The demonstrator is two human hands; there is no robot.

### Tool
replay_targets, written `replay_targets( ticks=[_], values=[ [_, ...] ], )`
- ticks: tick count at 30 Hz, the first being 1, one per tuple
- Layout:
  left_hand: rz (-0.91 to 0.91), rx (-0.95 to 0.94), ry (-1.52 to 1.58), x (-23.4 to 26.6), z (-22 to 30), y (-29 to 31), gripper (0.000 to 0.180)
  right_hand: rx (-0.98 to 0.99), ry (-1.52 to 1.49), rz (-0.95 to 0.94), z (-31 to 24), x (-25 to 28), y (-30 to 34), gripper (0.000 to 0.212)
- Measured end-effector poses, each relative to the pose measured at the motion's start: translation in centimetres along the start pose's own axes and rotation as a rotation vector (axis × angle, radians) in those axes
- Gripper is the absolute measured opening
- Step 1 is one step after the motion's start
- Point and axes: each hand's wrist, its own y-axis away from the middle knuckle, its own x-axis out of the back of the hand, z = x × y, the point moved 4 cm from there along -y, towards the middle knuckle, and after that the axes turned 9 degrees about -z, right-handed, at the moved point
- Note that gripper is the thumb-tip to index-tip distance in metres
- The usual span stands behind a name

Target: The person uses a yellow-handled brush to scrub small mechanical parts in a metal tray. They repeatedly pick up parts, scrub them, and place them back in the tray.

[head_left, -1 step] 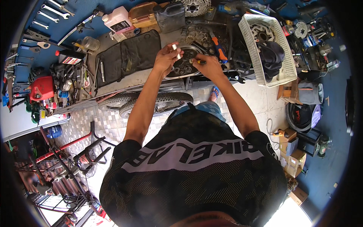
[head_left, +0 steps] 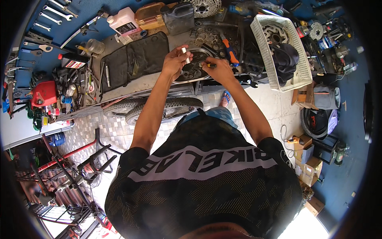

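Observation:
My left hand [head_left: 174,63] is closed on a small, pale, shiny cylinder [head_left: 186,56], held upright between thumb and fingers. To its right, my right hand [head_left: 221,71] pinches a small tool with a yellow and black handle [head_left: 211,65]; the tool's working end is too small to make out. Both hands hover over a round dark tray [head_left: 205,49] on the workbench. Several metal rings [head_left: 192,74] lie in the tray between my hands. Just beyond my right hand rests a tool with an orange and blue handle [head_left: 229,51].
A dark cloth mat [head_left: 135,59] covers the bench left of my hands. Plastic jugs [head_left: 178,19] stand at the back. A white perforated basket [head_left: 266,59] with bike parts sits at right. Bicycle tyres [head_left: 163,110] are below the bench edge.

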Motion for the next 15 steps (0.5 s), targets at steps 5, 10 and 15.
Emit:
replay_targets(
  ticks=[5,10,15],
  values=[
    [0.033,0.047,-0.063,0.2,-0.2,-0.3,0.039,-0.283,-0.605,-0.042,1.2,0.8,-1.9,0.033],
    [-0.064,-0.035,-0.008,0.4,-0.2,-0.6,0.034,-0.147,-1.083,-0.014,-3.2,1.4,-3.5,0.029],
    [-0.003,-0.060,-0.086,0.2,1.4,0.1,0.030,-0.329,-0.880,-0.025,0.0,0.3,-2.6,0.030]
  ],
)
